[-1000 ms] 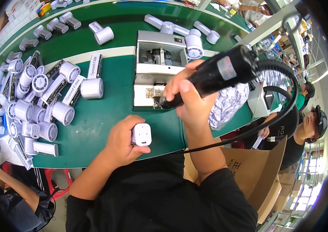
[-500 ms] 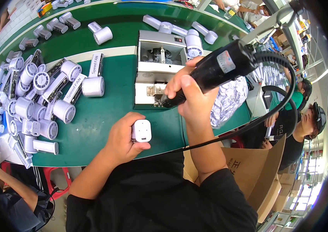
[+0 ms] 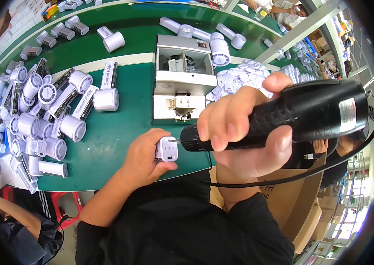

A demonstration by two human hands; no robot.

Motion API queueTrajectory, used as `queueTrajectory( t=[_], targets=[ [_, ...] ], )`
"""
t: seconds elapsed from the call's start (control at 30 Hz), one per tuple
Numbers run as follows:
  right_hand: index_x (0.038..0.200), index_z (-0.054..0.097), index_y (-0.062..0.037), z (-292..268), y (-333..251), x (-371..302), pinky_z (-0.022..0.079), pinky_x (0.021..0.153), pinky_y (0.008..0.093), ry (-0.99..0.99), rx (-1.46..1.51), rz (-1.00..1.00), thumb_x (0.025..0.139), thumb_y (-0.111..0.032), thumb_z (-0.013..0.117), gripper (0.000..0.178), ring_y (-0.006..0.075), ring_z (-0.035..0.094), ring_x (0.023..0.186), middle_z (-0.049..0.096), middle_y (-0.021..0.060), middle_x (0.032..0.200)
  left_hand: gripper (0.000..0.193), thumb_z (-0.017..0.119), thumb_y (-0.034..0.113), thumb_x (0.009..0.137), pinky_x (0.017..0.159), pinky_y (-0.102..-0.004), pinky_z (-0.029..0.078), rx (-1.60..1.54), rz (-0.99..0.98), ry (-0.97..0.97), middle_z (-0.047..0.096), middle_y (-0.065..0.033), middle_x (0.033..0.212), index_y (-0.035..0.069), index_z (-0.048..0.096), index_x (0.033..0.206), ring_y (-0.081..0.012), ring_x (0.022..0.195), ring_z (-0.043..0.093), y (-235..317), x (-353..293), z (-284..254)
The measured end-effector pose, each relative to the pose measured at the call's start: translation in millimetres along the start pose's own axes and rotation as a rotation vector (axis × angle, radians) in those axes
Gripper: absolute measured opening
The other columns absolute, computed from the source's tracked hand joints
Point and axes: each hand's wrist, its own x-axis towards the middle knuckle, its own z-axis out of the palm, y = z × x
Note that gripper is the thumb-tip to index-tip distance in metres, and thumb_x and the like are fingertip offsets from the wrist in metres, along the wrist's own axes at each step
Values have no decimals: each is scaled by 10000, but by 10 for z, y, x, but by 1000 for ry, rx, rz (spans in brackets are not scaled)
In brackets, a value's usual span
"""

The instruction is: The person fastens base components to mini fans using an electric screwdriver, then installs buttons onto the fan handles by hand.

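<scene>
My left hand (image 3: 145,154) is wrapped round a white handheld fan (image 3: 169,152), its squared end with small holes and a port facing up. The rest of that fan is hidden by my fingers and the viewing angle. In my right hand (image 3: 249,128) I grip a black corded electric screwdriver (image 3: 315,112), tilted nearly level. Its thin bit reaches the upper edge of the fan's end, seemingly at a screw hole; whether a screw sits there is too small to tell. Beyond my hands stands a metal screw feeder (image 3: 185,79) with an open top tray.
Several white fans (image 3: 48,92) are heaped on the green table at left. More fans lie on the green belt (image 3: 138,22) behind. White parts in a bag (image 3: 240,77) lie right of the feeder. A cardboard box (image 3: 290,207) stands at my right; another person's arm (image 3: 12,205) shows at lower left.
My right hand has brought the screwdriver from the feeder down toward me, its bit now at the fan's end. The fan in my left hand has shifted slightly right.
</scene>
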Motion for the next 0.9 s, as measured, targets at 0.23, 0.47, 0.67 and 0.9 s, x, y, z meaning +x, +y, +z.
queueTrajectory(
  t=[0.23,0.47,0.67,0.9],
  targets=[
    [1132,340,-96,28,41,38,453,511,346,-22,-17,48,843,-405,582,487,175,505,497,484,44,653,609,659,492,733,677,-395,460,-24,-50,-32,568,-142,944,22,481,1076,-349,797,567,5,-4,-18],
    [1186,336,-83,-64,107,6,454,513,343,-76,18,52,853,-362,589,503,179,510,506,485,47,671,597,675,482,717,686,-401,458,16,-101,-127,567,-137,947,38,490,1072,-360,816,564,46,30,-52],
    [1342,274,-30,-411,-306,100,425,534,302,33,106,-330,861,-388,577,672,144,493,513,494,42,693,545,742,346,676,727,-403,453,294,47,-246,550,-140,933,40,487,1048,-341,840,554,494,676,-769],
    [1227,376,-22,-643,-255,44,485,565,333,297,-141,-99,716,-339,743,705,196,555,550,555,92,672,389,682,109,686,786,-415,426,1080,214,-478,567,-129,947,79,513,1035,-326,916,552,-1118,2863,-1773]
  ],
)
